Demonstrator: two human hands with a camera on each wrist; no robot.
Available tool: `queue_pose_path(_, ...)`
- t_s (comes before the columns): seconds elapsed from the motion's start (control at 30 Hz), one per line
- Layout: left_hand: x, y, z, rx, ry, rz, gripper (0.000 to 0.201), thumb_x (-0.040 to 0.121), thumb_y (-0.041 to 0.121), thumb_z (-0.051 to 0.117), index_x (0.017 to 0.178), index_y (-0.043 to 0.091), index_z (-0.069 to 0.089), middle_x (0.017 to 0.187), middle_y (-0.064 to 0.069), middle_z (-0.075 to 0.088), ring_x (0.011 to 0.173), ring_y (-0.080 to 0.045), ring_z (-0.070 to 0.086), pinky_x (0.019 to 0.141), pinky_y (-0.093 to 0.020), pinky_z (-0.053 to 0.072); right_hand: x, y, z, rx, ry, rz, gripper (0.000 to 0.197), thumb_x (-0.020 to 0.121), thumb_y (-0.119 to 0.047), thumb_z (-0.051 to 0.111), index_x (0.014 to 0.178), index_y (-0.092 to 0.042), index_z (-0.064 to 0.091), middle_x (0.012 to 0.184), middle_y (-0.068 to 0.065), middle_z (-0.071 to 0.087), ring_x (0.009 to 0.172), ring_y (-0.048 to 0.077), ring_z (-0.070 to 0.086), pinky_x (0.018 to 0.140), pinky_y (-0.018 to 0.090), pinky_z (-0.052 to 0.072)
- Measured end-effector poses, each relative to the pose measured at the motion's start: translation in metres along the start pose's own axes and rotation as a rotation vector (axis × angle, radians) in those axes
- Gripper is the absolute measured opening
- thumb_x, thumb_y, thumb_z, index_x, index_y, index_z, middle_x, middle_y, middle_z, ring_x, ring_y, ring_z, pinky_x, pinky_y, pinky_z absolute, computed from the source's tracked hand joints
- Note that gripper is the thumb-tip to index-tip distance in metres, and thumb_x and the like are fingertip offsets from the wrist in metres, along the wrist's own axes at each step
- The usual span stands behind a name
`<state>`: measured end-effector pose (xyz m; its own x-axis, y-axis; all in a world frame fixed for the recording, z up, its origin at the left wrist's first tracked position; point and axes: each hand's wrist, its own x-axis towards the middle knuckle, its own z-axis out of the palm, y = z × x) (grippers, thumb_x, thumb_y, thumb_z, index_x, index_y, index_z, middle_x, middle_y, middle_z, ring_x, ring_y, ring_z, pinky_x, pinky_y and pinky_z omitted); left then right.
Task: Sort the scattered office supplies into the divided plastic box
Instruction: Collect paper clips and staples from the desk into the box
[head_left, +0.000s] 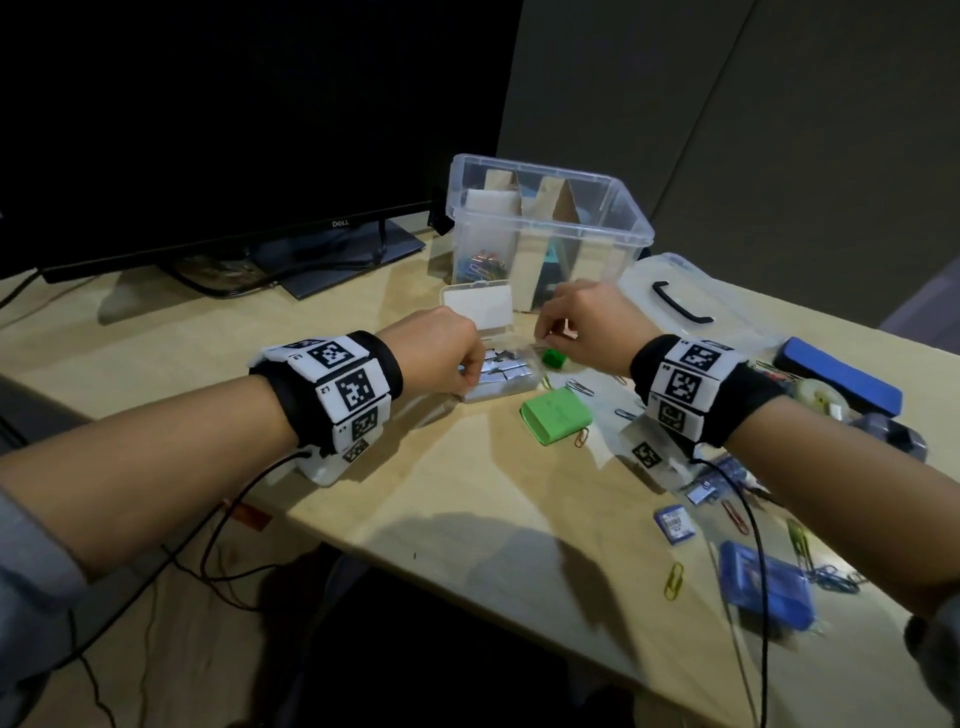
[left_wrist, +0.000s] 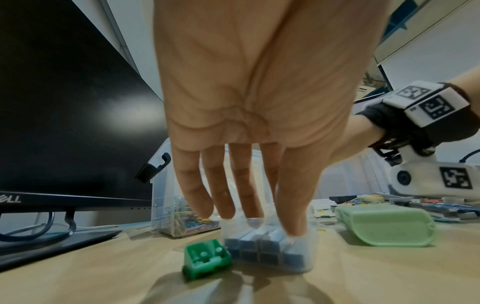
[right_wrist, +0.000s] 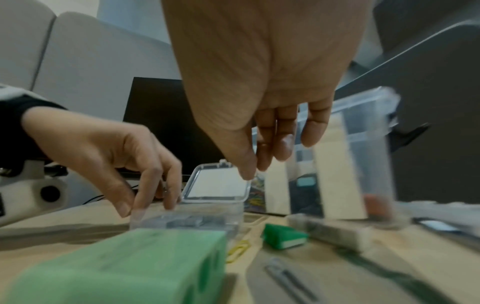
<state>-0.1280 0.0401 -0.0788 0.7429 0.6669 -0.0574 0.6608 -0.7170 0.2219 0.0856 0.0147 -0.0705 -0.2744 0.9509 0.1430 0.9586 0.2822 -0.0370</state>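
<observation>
Head view: a small clear staple case (head_left: 496, 376) lies on the counter (head_left: 467, 493) just in front of the divided plastic box (head_left: 545, 228), its hinged lid (head_left: 478, 306) standing open toward the box.
Case contents: rows of grey staple strips (left_wrist: 262, 244) fill the tray.
Left hand (head_left: 441, 353): fingers curled down, fingertips (left_wrist: 293, 226) gripping the near-left rim of the case and steadying it.
Right hand (head_left: 582, 322): thumb and fingers drawn together over the far-right corner of the case; whether they pinch a strip or the rim cannot be told, as the right wrist view is blurred.
Divided box: cardboard partitions stand inside; coloured paper clips (head_left: 480, 265) lie in its left compartment.
Neighbours: a small green block (head_left: 553, 358) lies just beside the case on the right; a pale green eraser (head_left: 556, 415) sits nearer the person.
Scattered remainder: loose paper clips, among them a yellow paper clip (head_left: 674, 581), a blue case (head_left: 766, 584) and a blue board eraser (head_left: 836, 374) lie across the right of the counter; the box lid (head_left: 675, 296) with its black handle lies right of the box.
Step in hand: judged to be tidying the staple case before it goes into the box.
Next move: likely needs the lid folded down and snapped while the left hand holds the tray flat, then a level lift into a free compartment so no strips spill.
</observation>
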Motion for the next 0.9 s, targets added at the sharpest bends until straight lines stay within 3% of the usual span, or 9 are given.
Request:
queue_pose_path(0.1, 0.001, 0.003, -0.004, 0.032, -0.011, -0.016, 0.005, 0.088, 0.014, 0.067, 0.087, 0.017, 0.071, 0.098, 0.000, 0.067, 0.091, -0.018, 0.061, 0.081, -0.029, 0.049, -0.018, 0.013, -0.015, -0.028, -0.008, 0.050, 0.009, 0.086, -0.016, 0.065, 0.091, -0.015, 0.073, 0.086, -0.005, 0.055, 0.083, 0.015, 0.052, 0.079, 0.036, 0.049)
queue_pose_path(0.2, 0.003, 0.007, -0.005, 0.087, -0.032, -0.033, 0.007, 0.088, 0.013, 0.065, 0.089, 0.016, 0.071, 0.097, -0.001, 0.069, 0.086, -0.017, 0.059, 0.076, -0.028, 0.047, -0.037, 0.026, -0.026, -0.093, -0.084, 0.134, 0.015, 0.086, -0.016, 0.064, 0.099, -0.018, 0.070, 0.095, 0.000, 0.061, 0.088, 0.017, 0.054, 0.079, 0.034, 0.048)
queue_pose_path(0.3, 0.005, 0.015, -0.006, 0.130, -0.023, -0.058, 0.009, 0.089, 0.017, 0.063, 0.095, 0.015, 0.068, 0.099, -0.003, 0.067, 0.083, -0.017, 0.054, 0.069, -0.026, 0.041, -0.054, 0.035, -0.034, -0.108, -0.249, 0.258, 0.024, 0.086, -0.014, 0.065, 0.109, -0.018, 0.066, 0.103, 0.001, 0.063, 0.086, 0.016, 0.053, 0.078, 0.030, 0.048)
queue_pose_path(0.43, 0.010, 0.035, -0.005, 0.155, 0.051, 0.006, 0.026, 0.088, 0.028, 0.064, 0.111, 0.017, 0.058, 0.110, -0.002, 0.055, 0.097, -0.020, 0.051, 0.075, -0.029, 0.042, -0.074, 0.042, -0.040, -0.150, -0.519, 0.370, 0.035, 0.083, -0.018, 0.071, 0.117, -0.019, 0.062, 0.108, 0.000, 0.063, 0.092, 0.018, 0.055, 0.085, 0.032, 0.049)
queue_pose_path(0.6, 0.019, 0.072, 0.003, 0.127, 0.014, 0.153, 0.026, 0.086, 0.032, 0.067, 0.109, 0.024, 0.059, 0.111, 0.002, 0.053, 0.098, -0.016, 0.045, 0.081, -0.030, 0.042, -0.096, 0.040, -0.041, -0.141, -0.678, 0.347, 0.034, 0.078, -0.027, 0.077, 0.109, -0.018, 0.065, 0.102, -0.002, 0.063, 0.088, 0.015, 0.054, 0.083, 0.031, 0.048)
queue_pose_path(0.73, 0.028, 0.110, 0.015, 0.112, -0.063, 0.249, 0.024, 0.087, 0.033, 0.065, 0.109, 0.024, 0.061, 0.107, 0.003, 0.053, 0.101, -0.017, 0.045, 0.084, -0.031, 0.039, -0.107, 0.035, -0.038, -0.150, -0.712, 0.296, 0.033, 0.080, -0.030, 0.076, 0.109, -0.017, 0.067, 0.104, 0.000, 0.064, 0.086, 0.014, 0.053, 0.062, 0.022, 0.041)
queue_pose_path(0.9, 0.046, 0.155, 0.029, 0.127, -0.151, 0.351, 0.030, 0.087, 0.032, 0.067, 0.116, 0.023, 0.064, 0.113, 0.001, 0.061, 0.108, -0.020, 0.053, 0.086, -0.034, 0.045, -0.115, 0.041, -0.032, -0.169, -0.765, 0.282, 0.037, 0.076, -0.030, 0.078, 0.109, -0.017, 0.065, 0.103, 0.001, 0.065, 0.086, 0.017, 0.055, 0.074, 0.028, 0.043)
